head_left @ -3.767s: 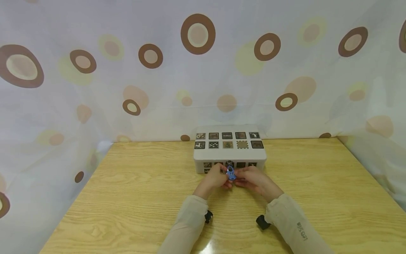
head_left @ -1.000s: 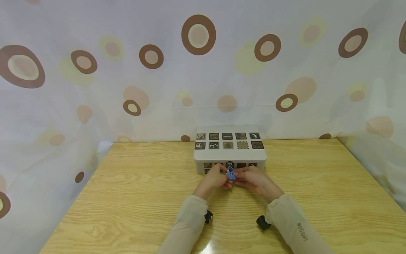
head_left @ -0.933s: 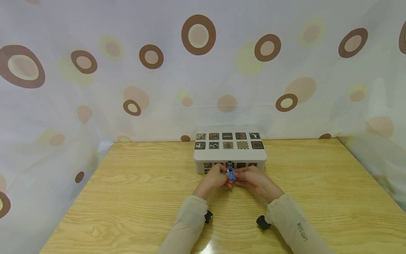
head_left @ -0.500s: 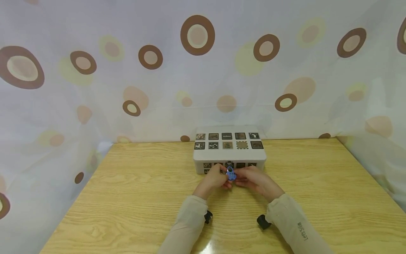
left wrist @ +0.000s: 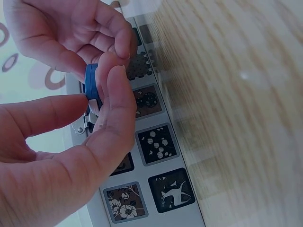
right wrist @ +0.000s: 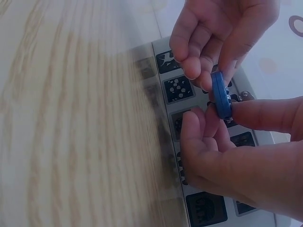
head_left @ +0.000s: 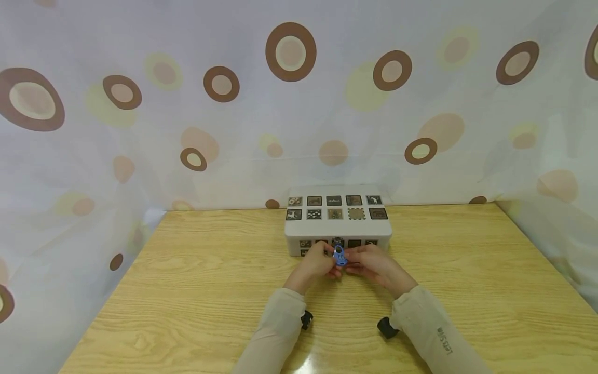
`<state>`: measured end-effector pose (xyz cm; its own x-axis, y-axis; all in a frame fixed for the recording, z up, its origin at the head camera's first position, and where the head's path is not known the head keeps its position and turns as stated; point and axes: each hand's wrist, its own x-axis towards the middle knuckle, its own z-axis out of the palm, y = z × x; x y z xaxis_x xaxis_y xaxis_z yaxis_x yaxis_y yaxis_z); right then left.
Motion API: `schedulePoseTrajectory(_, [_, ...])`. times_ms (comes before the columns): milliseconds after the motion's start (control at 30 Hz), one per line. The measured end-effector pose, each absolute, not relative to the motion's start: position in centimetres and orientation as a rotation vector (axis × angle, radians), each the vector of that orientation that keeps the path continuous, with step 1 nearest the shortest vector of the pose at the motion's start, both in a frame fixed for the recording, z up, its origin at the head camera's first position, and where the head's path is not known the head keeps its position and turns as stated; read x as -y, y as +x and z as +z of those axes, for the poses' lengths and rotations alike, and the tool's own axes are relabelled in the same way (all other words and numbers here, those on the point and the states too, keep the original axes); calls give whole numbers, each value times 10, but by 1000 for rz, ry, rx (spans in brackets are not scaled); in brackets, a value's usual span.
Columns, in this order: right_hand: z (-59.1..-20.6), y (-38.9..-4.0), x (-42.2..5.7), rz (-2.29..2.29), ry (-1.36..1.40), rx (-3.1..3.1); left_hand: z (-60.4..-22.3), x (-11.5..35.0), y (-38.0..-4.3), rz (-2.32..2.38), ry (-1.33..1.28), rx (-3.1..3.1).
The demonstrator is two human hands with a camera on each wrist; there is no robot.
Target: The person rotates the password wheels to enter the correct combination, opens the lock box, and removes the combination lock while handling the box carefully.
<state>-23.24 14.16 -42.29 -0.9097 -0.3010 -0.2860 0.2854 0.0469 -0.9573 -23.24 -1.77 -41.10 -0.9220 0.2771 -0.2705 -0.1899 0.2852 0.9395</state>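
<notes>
A small blue combination padlock (head_left: 340, 257) hangs at the metal clasp (head_left: 338, 240) on the front of a white box (head_left: 338, 227). My left hand (head_left: 315, 263) pinches the padlock from the left, thumb on one face and curled fingers behind. From the right, my right hand (head_left: 375, 264) grips its other side. In the right wrist view, the right thumb (right wrist: 265, 115) presses at the padlock's face, where small number dials show along it. The left wrist view shows the padlock (left wrist: 90, 81) edge-on between both hands, its shackle partly hidden by fingers.
The box has square picture tiles on its lid and front, and stands at the back of a wooden table (head_left: 201, 291). Behind it hangs a white curtain (head_left: 243, 176) with brown circles. Black wrist cameras sit under both sleeves.
Both hands stay at the padlock in front of the box. The padlock's face tilts slightly between the fingers; the box has not moved.
</notes>
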Motion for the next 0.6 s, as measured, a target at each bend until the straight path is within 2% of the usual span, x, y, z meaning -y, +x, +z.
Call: schedulePoseTrajectory(600, [-421, -231, -142, -1934, -16, -1917, -412, 18, -233, 1671, 81, -2181])
